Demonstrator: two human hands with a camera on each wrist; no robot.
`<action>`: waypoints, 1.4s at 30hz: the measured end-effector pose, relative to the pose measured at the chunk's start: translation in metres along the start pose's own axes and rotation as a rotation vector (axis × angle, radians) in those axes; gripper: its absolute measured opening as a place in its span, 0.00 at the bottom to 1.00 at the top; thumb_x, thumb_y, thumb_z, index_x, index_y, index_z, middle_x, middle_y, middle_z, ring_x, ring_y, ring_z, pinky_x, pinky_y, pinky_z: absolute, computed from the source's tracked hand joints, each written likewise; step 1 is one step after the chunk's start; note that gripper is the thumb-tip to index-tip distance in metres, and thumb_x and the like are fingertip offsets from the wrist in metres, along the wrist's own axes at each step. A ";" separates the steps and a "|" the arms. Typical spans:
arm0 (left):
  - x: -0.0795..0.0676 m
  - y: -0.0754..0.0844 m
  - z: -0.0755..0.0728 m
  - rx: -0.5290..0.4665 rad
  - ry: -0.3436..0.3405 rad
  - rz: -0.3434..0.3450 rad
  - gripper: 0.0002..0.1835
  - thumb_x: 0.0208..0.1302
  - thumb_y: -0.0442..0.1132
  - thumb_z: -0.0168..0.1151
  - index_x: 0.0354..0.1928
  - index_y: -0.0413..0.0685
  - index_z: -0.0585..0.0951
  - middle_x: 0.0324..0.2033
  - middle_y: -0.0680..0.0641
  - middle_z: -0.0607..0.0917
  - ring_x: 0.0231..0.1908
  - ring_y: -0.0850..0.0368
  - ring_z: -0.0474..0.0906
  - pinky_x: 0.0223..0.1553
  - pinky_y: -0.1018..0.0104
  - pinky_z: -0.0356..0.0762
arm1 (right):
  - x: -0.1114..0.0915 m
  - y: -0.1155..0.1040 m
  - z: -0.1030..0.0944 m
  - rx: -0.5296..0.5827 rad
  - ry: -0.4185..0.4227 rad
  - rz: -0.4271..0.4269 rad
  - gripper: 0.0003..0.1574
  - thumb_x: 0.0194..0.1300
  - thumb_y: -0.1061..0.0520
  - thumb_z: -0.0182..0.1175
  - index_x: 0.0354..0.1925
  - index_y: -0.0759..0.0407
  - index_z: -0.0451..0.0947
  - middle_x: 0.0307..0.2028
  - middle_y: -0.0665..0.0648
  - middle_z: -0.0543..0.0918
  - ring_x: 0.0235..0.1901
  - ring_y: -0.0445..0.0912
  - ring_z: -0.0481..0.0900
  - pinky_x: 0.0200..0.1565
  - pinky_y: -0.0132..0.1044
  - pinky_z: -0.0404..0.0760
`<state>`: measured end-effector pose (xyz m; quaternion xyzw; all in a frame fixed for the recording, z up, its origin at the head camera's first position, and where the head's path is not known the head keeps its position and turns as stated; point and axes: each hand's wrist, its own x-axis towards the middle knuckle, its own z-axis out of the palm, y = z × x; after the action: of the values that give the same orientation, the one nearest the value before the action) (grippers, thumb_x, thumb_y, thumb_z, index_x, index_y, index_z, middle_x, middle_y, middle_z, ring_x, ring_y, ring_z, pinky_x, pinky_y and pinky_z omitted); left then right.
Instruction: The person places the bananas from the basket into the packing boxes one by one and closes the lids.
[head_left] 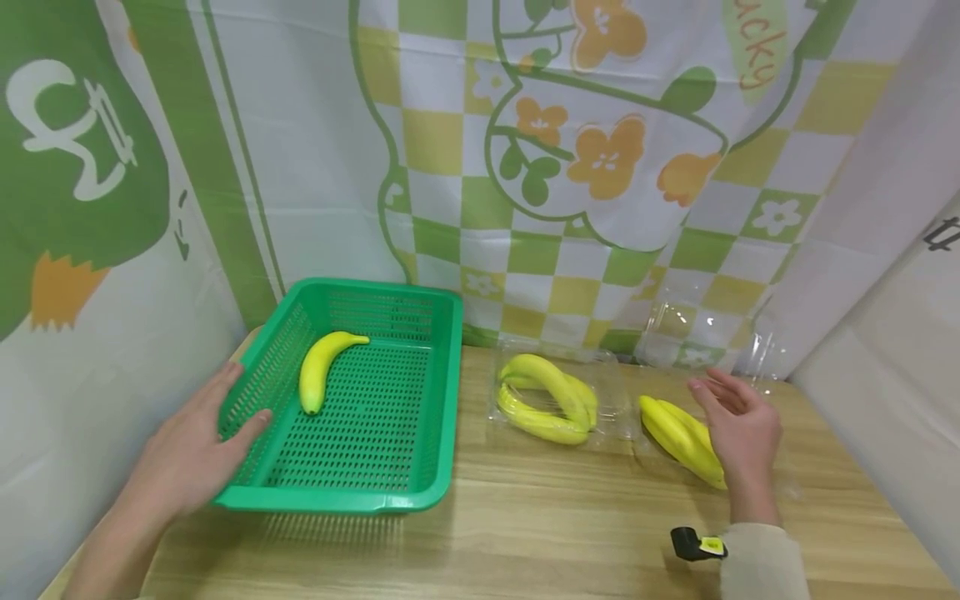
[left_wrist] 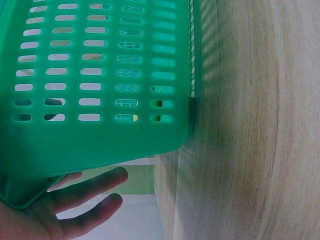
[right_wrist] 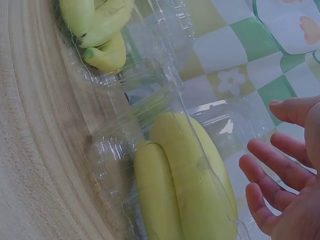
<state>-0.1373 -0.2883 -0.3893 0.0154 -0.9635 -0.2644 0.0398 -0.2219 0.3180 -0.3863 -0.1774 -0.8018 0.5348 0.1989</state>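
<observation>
A green plastic basket [head_left: 447,400] stands on the left, with one yellow banana [head_left: 318,371] inside. My left hand [head_left: 191,446] holds its left rim, thumb over the inner side and fingers along the outside; the left wrist view shows fingers [left_wrist: 95,187] stretched beside the basket wall. On the right, my right hand [head_left: 746,425] hovers by a clear plastic box with its lid up, fingers loosely bent and nothing in them. Bananas [head_left: 678,437] lie in that box, partly behind the hand. Between box and basket, another clear box [head_left: 618,408] contains several bananas [head_left: 551,396].
The wooden table [head_left: 540,533] carries everything. A patterned cloth [head_left: 435,158] hangs behind it, with pale cloth at both sides. A black wrist strap piece [head_left: 686,543] with a yellow label sits by my right sleeve [head_left: 765,562].
</observation>
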 end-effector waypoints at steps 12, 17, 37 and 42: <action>0.000 -0.001 0.001 -0.012 0.006 0.007 0.46 0.84 0.60 0.45 0.86 0.42 0.41 0.85 0.33 0.43 0.76 0.14 0.48 0.64 0.13 0.54 | -0.001 -0.003 0.002 0.009 -0.032 0.011 0.32 0.68 0.42 0.74 0.66 0.49 0.82 0.38 0.25 0.86 0.42 0.23 0.83 0.43 0.15 0.80; 0.000 -0.001 0.001 -0.010 0.007 0.006 0.46 0.84 0.60 0.46 0.86 0.42 0.41 0.85 0.32 0.43 0.75 0.13 0.49 0.64 0.13 0.55 | -0.002 -0.003 0.004 0.025 -0.042 0.018 0.33 0.68 0.42 0.74 0.67 0.49 0.82 0.38 0.24 0.86 0.42 0.23 0.83 0.44 0.14 0.80; 0.002 0.001 0.000 0.007 -0.015 -0.008 0.47 0.83 0.62 0.44 0.86 0.42 0.40 0.84 0.31 0.43 0.74 0.12 0.50 0.63 0.12 0.56 | -0.022 -0.018 0.049 0.110 -0.120 -0.107 0.29 0.70 0.49 0.72 0.64 0.59 0.83 0.36 0.27 0.88 0.36 0.23 0.86 0.44 0.16 0.82; 0.001 -0.001 0.000 0.009 -0.006 -0.001 0.47 0.83 0.62 0.45 0.86 0.41 0.40 0.85 0.32 0.43 0.74 0.12 0.49 0.63 0.12 0.56 | -0.028 -0.028 0.069 0.126 -0.173 -0.143 0.29 0.71 0.46 0.72 0.64 0.58 0.83 0.37 0.29 0.89 0.39 0.25 0.87 0.46 0.18 0.83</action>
<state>-0.1385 -0.2890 -0.3892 0.0154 -0.9648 -0.2601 0.0369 -0.2351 0.2400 -0.3877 -0.0599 -0.7913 0.5820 0.1774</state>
